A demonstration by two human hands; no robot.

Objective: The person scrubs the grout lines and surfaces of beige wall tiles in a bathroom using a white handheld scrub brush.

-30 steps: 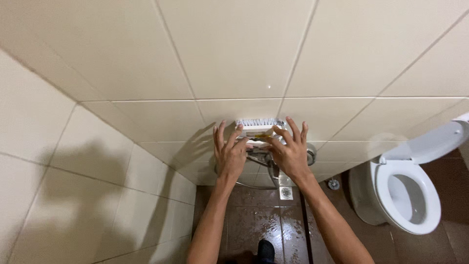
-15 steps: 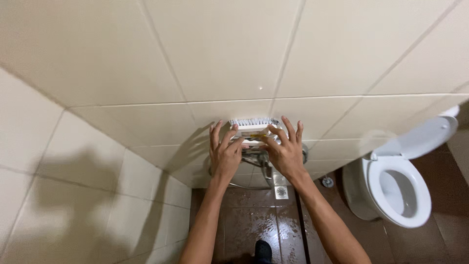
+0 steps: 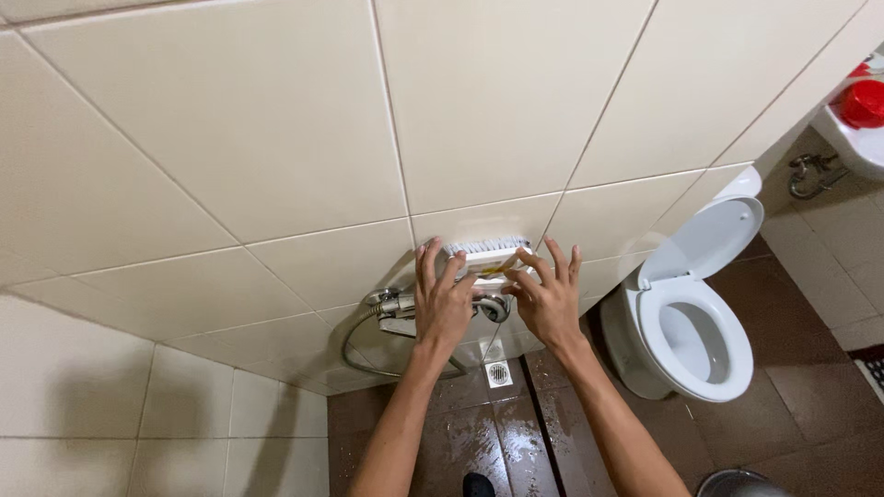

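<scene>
Brush [image 3: 488, 254]: white block, pale bristles pressed to the wall tile [image 3: 479, 110] (yellow mark on its back).
Left hand [image 3: 442, 299]: fingers spread over the brush's left end.
Right hand [image 3: 545, 296]: fingers spread over its right end.
Below hands: chrome tap [image 3: 396, 302].

No packages, labels, signs or screens show (only bare wall tiles [image 3: 479, 101]).

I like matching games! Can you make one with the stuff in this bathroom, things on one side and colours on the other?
Things:
1. scrub brush
2. toilet
3. cup
4. floor

Colours:
A. red
B. brown
C. white, lid up
D. white with yellow, under both hands

Pairs: 1-D, 2-C, 3-A, 4-B
</scene>
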